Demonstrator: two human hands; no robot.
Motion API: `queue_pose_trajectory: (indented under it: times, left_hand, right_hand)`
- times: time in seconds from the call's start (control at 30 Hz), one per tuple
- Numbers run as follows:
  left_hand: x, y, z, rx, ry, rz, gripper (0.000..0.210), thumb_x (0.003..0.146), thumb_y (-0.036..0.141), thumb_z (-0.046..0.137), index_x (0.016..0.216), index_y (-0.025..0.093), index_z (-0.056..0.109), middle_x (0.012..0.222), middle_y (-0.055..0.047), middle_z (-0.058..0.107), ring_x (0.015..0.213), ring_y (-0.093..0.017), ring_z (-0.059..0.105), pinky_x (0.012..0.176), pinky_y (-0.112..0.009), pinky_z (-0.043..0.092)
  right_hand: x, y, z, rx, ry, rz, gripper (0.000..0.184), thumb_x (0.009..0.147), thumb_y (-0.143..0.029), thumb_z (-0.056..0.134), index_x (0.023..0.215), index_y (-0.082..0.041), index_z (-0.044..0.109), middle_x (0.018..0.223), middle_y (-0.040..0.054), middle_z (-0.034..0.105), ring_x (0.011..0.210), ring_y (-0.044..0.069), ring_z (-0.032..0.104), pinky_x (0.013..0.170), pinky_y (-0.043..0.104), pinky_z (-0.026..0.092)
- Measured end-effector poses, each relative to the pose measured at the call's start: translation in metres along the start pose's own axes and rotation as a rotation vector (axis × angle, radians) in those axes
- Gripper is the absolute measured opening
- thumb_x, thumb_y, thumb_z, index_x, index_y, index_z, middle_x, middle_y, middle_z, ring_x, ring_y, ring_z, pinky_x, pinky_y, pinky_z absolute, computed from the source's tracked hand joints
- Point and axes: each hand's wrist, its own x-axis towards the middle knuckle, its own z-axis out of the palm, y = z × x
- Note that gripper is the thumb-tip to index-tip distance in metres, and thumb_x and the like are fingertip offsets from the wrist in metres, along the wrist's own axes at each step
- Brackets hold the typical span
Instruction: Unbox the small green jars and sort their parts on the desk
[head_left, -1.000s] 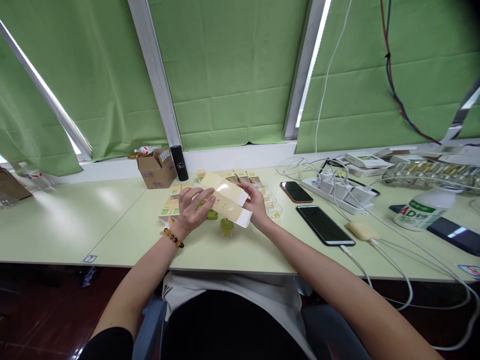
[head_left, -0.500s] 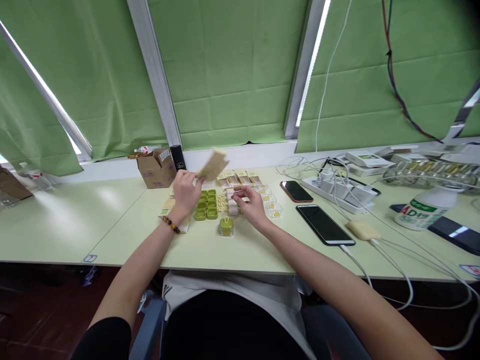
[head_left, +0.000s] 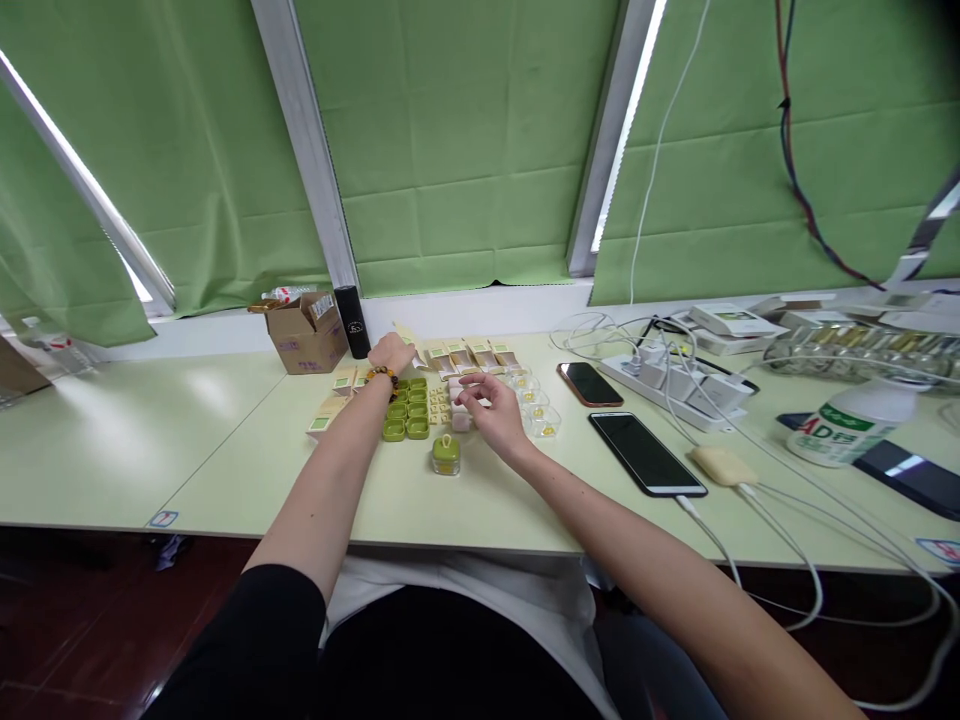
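Observation:
My left hand reaches to the back of the table, its fingers closed on a cream cardboard packaging piece that is partly hidden behind the hand. This piece is at the left end of a row of similar folded cartons. Loosely curled, with thumb and forefinger apart, my right hand hovers by a column of pale pinkish rolls. Left of the rolls are small yellow pieces and two columns of green trays. Clear cups stand right of the hand. A small lidded green-topped container stands in front.
More flat cartons lie by my left forearm. A brown cardboard box and a black cylinder stand at the back left. To the right are two phones, a power strip, cables and a white bottle.
My left hand has carried the cardboard piece from in the air to the back of the table, at the left end of the carton row. My right hand stays nearly in place.

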Motion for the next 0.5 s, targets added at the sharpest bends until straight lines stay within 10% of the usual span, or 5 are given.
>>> queue_pose_trajectory:
  times: [0.3, 0.5]
  left_hand:
    - [0.002, 0.004, 0.033, 0.144, -0.018, 0.003, 0.049, 0.093, 0.060, 0.059, 0.109, 0.016, 0.073, 0.124, -0.023, 0.075, 0.123, -0.041, 0.066, 0.109, -0.053, 0.039]
    - [0.002, -0.007, 0.006, 0.185, 0.034, 0.024, 0.042, 0.096, 0.052, 0.056, 0.107, 0.016, 0.075, 0.121, -0.023, 0.076, 0.124, -0.040, 0.065, 0.107, -0.048, 0.041]
  right_hand:
    - [0.001, -0.003, 0.000, 0.023, -0.009, 0.023, 0.028, 0.080, -0.035, 0.067, 0.105, -0.022, 0.067, 0.079, 0.0037, 0.075, 0.079, 0.024, 0.071, 0.068, 0.035, 0.055]
    - [0.002, -0.007, -0.004, -0.004, 0.018, 0.003, 0.027, 0.081, -0.034, 0.066, 0.104, -0.022, 0.067, 0.078, 0.0028, 0.076, 0.080, 0.024, 0.072, 0.078, 0.038, 0.054]
